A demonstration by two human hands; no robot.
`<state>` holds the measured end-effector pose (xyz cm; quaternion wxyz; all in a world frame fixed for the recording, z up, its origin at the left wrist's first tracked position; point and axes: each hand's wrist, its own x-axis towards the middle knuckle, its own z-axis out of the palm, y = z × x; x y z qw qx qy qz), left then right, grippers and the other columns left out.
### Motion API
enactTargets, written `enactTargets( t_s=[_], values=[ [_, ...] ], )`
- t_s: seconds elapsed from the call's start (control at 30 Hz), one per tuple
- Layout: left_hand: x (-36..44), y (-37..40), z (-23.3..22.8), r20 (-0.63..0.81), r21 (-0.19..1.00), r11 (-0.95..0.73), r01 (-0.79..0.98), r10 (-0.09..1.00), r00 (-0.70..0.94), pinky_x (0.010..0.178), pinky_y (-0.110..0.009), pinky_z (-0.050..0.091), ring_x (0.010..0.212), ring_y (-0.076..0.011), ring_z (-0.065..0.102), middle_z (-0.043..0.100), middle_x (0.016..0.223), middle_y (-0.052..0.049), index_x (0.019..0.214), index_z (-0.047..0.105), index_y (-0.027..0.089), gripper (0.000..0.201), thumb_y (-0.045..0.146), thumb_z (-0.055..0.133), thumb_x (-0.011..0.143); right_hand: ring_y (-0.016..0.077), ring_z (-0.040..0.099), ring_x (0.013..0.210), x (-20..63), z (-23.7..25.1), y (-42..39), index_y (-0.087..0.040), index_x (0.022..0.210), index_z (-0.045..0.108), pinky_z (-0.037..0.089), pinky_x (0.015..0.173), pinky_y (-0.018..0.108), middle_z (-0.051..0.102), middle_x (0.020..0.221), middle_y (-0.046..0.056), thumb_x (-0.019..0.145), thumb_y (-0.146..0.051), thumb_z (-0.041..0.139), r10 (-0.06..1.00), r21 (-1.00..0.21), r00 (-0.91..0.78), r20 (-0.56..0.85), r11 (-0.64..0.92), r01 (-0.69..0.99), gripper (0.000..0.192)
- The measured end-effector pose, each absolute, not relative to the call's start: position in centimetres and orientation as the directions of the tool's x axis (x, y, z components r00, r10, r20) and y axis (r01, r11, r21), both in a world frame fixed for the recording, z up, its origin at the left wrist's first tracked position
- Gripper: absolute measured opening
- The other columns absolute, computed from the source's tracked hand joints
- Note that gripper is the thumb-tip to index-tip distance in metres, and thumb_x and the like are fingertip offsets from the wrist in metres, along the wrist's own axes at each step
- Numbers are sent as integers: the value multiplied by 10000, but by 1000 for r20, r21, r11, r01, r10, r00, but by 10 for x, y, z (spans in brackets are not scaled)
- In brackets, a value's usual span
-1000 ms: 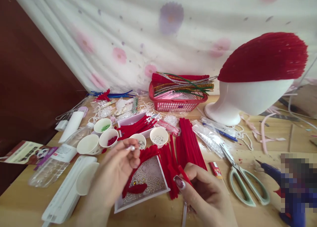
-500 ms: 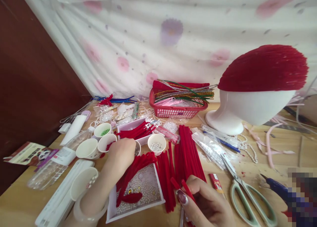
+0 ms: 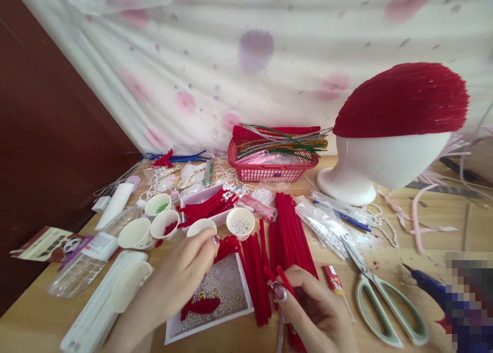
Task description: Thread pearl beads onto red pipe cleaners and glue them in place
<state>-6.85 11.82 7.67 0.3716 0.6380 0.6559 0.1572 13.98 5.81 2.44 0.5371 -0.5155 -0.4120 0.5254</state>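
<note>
We count five paper cups (image 3: pixel 241 222) on the worktop (image 3: pixel 442 224), one white tray (image 3: pixel 215 312) of pearls, one red basket (image 3: pixel 271 165), one pair of scissors (image 3: pixel 381 299) and one foam head (image 3: pixel 379 163). Our left hand (image 3: pixel 185 278) reaches forward over the tray, fingers drawn together at the cup rim; what they pinch we cannot tell. Our right hand (image 3: pixel 311 309) is curled shut on a red pipe cleaner (image 3: pixel 280 277), held just right of the tray, its long axis running up-left from the fingers.
</note>
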Motion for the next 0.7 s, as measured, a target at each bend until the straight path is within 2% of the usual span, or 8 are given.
enactTargets(
  t_s=[0.03, 0.1, 0.2, 0.27, 0.37, 0.43, 0.6, 0.7],
  values=[
    [-65, 110, 72, -351, 795, 229, 562, 929, 118, 566, -278, 331, 602, -166, 464, 447, 624, 31, 678, 372, 250, 418, 518, 353, 999, 163, 523, 634, 139, 26, 58, -246, 716, 764, 397, 590, 254, 611, 680, 4, 827, -542, 789, 991, -986, 98, -96, -81, -146, 317],
    [-57, 98, 61, -429, 895, 373, 245, 871, 239, 494, -253, 251, 500, -116, 287, 334, 563, 70, 652, 366, 241, 504, 631, 414, 969, 157, 523, 624, 137, 29, 57, -248, 703, 763, 399, 594, 252, 591, 644, -6, 838, -540, 780, 993, -983, 64, -99, -88, -164, 323],
    [-43, 93, 48, -464, 830, 542, -130, 800, 380, 432, -210, 152, 453, -67, 142, 292, 535, 109, 701, 486, 217, 510, 683, 592, 879, 129, 466, 563, 135, 30, 55, -225, 685, 734, 353, 549, 250, 558, 621, -19, 870, -539, 748, 992, -976, 9, -125, -121, -180, 365],
    [-36, 94, 46, -454, 750, 598, -284, 777, 436, 412, -186, 121, 435, -37, 132, 368, 558, 107, 774, 589, 196, 443, 612, 734, 818, 127, 448, 566, 135, 28, 55, -216, 683, 720, 328, 548, 258, 562, 634, -18, 873, -538, 746, 993, -978, -1, -122, -120, -171, 375],
    [-30, 96, 47, -440, 683, 619, -388, 772, 458, 395, -156, 135, 413, 4, 174, 502, 618, 80, 866, 706, 169, 361, 468, 869, 749, 145, 458, 607, 136, 24, 54, -214, 685, 706, 316, 570, 272, 575, 657, -9, 881, -533, 736, 994, -983, -3, -113, -113, -142, 376],
    [-28, 95, 47, -427, 661, 613, -433, 781, 455, 393, -140, 167, 400, 18, 219, 548, 617, 64, 869, 739, 156, 330, 416, 895, 741, 149, 443, 612, 137, 22, 54, -214, 680, 687, 311, 575, 277, 567, 657, -13, 887, -526, 729, 993, -983, -5, -122, -121, -135, 376],
    [-26, 91, 43, -411, 604, 616, -505, 784, 466, 379, -122, 210, 385, 14, 295, 678, 663, 7, 897, 732, 170, 259, 337, 887, 776, 150, 443, 617, 140, 21, 52, -217, 689, 683, 320, 593, 283, 586, 667, -15, 904, -506, 708, 992, -989, 10, -123, -122, -88, 361],
    [-25, 93, 42, -421, 590, 636, -498, 768, 482, 379, -111, 218, 381, 16, 284, 673, 645, 8, 868, 706, 164, 264, 344, 881, 788, 149, 436, 607, 140, 21, 53, -214, 681, 670, 315, 589, 288, 571, 653, -19, 911, -489, 692, 993, -992, 23, -120, -118, -49, 359]
  ],
)
